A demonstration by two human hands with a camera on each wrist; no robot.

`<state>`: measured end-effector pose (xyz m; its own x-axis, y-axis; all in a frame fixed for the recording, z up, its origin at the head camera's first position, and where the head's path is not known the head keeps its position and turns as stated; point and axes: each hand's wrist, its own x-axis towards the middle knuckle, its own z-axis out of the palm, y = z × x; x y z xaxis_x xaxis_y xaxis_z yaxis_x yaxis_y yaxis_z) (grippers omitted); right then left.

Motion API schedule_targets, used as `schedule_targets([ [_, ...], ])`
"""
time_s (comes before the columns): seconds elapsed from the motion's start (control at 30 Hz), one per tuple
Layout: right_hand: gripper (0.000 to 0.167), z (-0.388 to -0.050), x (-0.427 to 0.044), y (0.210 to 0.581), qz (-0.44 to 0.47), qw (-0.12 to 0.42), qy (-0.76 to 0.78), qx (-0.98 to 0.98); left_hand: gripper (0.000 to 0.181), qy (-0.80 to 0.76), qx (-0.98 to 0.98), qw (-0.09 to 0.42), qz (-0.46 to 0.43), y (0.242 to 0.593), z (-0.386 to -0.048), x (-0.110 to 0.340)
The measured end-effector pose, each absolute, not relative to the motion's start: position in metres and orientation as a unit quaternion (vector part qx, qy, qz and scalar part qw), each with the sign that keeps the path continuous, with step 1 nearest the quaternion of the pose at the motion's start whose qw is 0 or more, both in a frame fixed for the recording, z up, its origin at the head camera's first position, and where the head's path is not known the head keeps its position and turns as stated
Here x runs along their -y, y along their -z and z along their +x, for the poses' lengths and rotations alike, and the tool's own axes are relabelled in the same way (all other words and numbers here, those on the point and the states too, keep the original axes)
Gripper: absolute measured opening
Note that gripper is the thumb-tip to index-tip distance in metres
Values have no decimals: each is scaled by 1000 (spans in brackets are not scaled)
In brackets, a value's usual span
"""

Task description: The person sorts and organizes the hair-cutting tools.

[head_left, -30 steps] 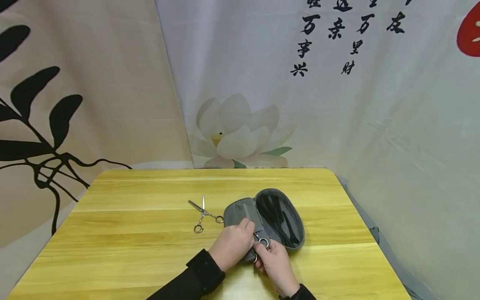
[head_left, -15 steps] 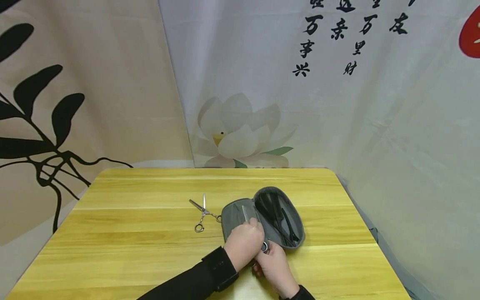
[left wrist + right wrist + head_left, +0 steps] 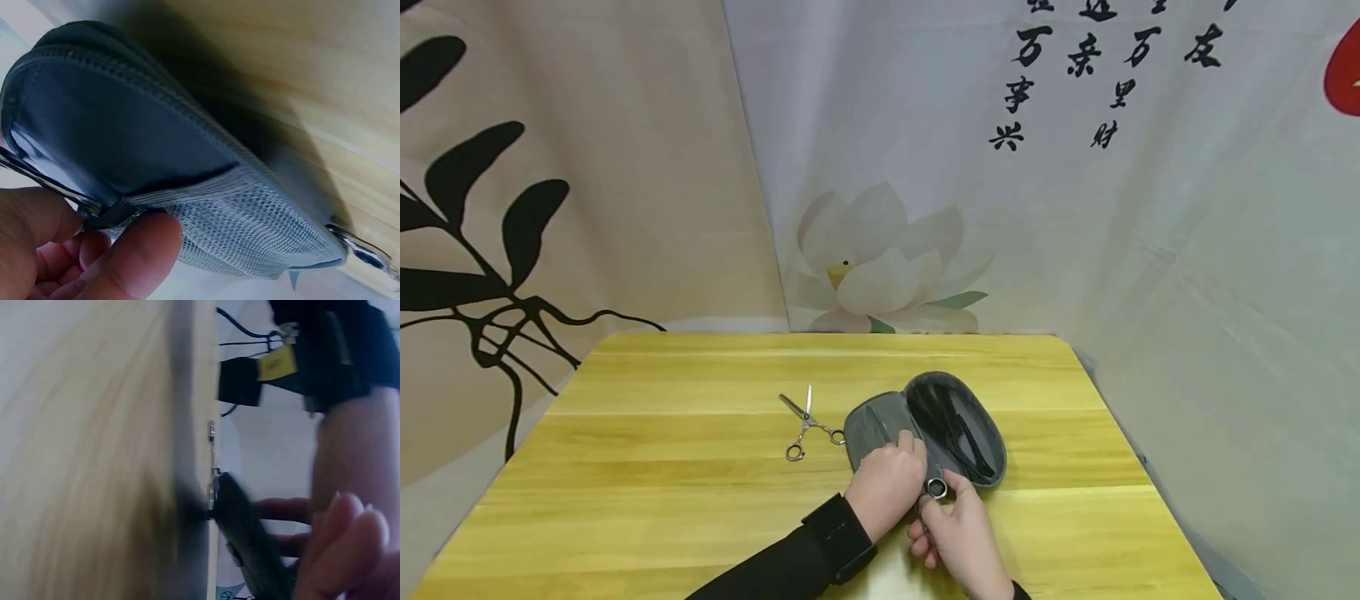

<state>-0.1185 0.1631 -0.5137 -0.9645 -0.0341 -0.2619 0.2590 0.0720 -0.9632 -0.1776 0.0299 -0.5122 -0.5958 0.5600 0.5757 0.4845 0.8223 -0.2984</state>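
An open grey zip case (image 3: 859, 421) lies on the table, its left half fitted with a mesh pocket (image 3: 231, 219). Over that half is my left hand (image 3: 889, 479), whose thumb and finger pinch the pocket's edge in the left wrist view. Metal scissors (image 3: 53, 184) pass right beside those fingers; their blades are hidden. My right hand (image 3: 958, 525) holds the same scissors by a finger ring (image 3: 936, 488) at the case's near side. Another pair of scissors, thinning scissors (image 3: 806, 423), lies spread on the table, one ring close to the case's left edge.
Several black tools (image 3: 951, 421), partly hard to tell apart, lie in the case's deeper right half. The wooden table (image 3: 662, 433) ends at a printed curtain (image 3: 880, 167) behind. Black sleeve and wrist strap (image 3: 838, 537) cover my left forearm.
My left hand has moved right across the pocket. The blade that showed above it is no longer clearly visible. The scissors' ring has shifted slightly right, with my right index finger reaching over it.
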Motion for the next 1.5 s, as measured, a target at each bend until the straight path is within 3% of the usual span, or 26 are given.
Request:
schedule_targets([
  [0.3,67,-121,-147,519,105,47,671,-732,11,-55,887,333,-314,513,-172,-24],
  [0.57,69,-114,-146,512,122,-14,667,-735,17,-28,896,355,-266,510,-179,-27],
  [0.73,60,-102,-146,509,149,-39,625,-766,17,-16,901,345,-262,511,-177,-28],
  [0.9,51,-113,-145,509,116,-40,594,-795,14,-27,885,357,-296,512,-174,-27],
  [1.17,53,-131,-155,512,29,19,530,-847,13,-49,868,363,-336,515,-171,-20],
  [1.27,57,-132,-163,509,3,33,506,-862,21,-54,871,358,-332,517,-171,-19],
  [1.37,54,-130,-168,503,-11,2,458,-889,23,-48,875,361,-320,519,-173,-18],
  [1.5,29,-127,-171,500,12,-75,366,-928,22,-41,878,365,-308,520,-174,-18],
])
